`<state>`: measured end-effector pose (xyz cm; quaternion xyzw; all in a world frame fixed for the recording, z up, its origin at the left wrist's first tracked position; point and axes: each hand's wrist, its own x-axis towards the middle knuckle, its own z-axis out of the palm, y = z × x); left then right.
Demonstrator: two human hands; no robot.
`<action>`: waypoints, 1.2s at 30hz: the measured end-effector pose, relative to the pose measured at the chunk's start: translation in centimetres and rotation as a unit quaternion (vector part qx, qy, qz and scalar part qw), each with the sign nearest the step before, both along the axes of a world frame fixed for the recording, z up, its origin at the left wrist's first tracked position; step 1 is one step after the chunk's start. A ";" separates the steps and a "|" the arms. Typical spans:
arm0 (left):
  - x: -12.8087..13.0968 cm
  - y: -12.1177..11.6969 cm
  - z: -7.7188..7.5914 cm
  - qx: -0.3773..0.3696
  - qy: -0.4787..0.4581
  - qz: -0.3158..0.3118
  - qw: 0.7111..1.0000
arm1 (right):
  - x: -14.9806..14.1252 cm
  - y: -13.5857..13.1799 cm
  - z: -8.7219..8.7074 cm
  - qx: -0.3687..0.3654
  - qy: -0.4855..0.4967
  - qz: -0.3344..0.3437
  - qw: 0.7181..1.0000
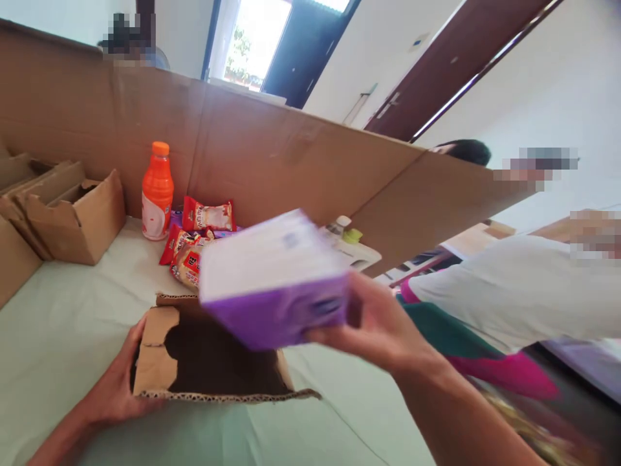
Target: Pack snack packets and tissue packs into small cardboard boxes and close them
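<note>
My right hand [369,320] grips a purple and white pack of tissues [274,285] by its right end. The pack is tilted and a little blurred, above the opening of a small cardboard box [155,349]. My left hand [121,375] is wrapped round the left side of that box; some of its fingers are hidden behind the cardboard. The inside of the box looks dark, and the pack covers part of it. Just behind the box lie red snack packets [209,215], partly hidden by the pack.
An orange bottle [158,191] stands upright beside the snacks. More cardboard boxes [72,213] are at the left. A tall cardboard partition [262,149] runs along the back of the cloth-covered table [107,285]. Past it at the right is a person in a white top [509,285].
</note>
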<state>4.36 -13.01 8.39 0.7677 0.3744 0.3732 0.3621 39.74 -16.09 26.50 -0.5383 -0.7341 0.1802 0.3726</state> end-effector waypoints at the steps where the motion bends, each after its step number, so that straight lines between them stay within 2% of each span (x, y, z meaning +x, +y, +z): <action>1: -0.1 -0.1 -0.1 -0.019 -0.009 -0.024 0.999 | -1.2 -0.8 0.6 -0.009 -0.079 0.018 0.997; 3: -0.3 -0.4 -0.3 -0.050 -0.031 -0.059 0.997 | -3.2 -1.4 1.4 -0.022 -0.222 0.046 0.974; 5: -0.5 -0.7 -0.5 -0.057 -0.046 -0.065 0.995 | -5.0 -1.2 2.0 -0.050 -0.338 0.072 0.937; 8: -0.5 -1.0 -0.6 -0.048 -0.057 -0.069 0.995 | -7.8 -0.3 2.3 -0.110 -0.451 0.115 0.878; 10: -0.4 -1.0 -0.5 -0.052 -0.058 -0.075 0.994 | -9.7 0.4 1.9 -0.149 -0.490 0.138 0.848; 13: -0.4 -0.9 -0.7 -0.057 -0.062 -0.077 0.993 | -11.8 1.2 0.4 -0.199 -0.506 0.161 0.824; 18: -0.5 -0.6 -1.4 -0.033 -0.050 -0.063 0.996 | -12.0 1.9 -2.3 -0.258 -0.558 0.177 0.768; 19: -0.5 -0.6 -1.4 -0.026 -0.047 -0.059 0.997 | -11.7 2.0 -2.4 -0.257 -0.557 0.180 0.769; 21: -0.5 -0.5 -1.2 -0.027 -0.045 -0.055 0.997 | -11.0 1.9 -2.1 -0.235 -0.533 0.181 0.793; 24: -0.5 -0.4 -0.8 -0.036 -0.041 -0.062 0.997 | -8.8 0.8 -0.6 -0.151 -0.446 0.140 0.871; 26: -0.7 -0.4 -0.8 -0.024 -0.029 -0.063 0.997 | -6.5 -0.8 0.2 -0.070 -0.365 0.074 0.925; 27: -0.9 -0.6 -0.8 -0.011 -0.018 -0.060 0.998 | -5.2 -1.9 0.4 -0.035 -0.329 0.041 0.943; 29: -1.3 -1.2 -0.6 0.022 0.009 -0.039 0.999 | -2.7 -4.3 0.2 0.006 -0.275 0.000 0.961; 32: -1.7 -2.9 0.3 0.060 0.028 0.023 0.998 | -0.3 -7.3 -1.7 0.008 -0.237 0.016 0.971; 36: -1.0 -4.9 2.3 0.107 0.008 0.075 0.991 | -0.3 -8.3 -5.0 -0.023 -0.191 0.058 0.980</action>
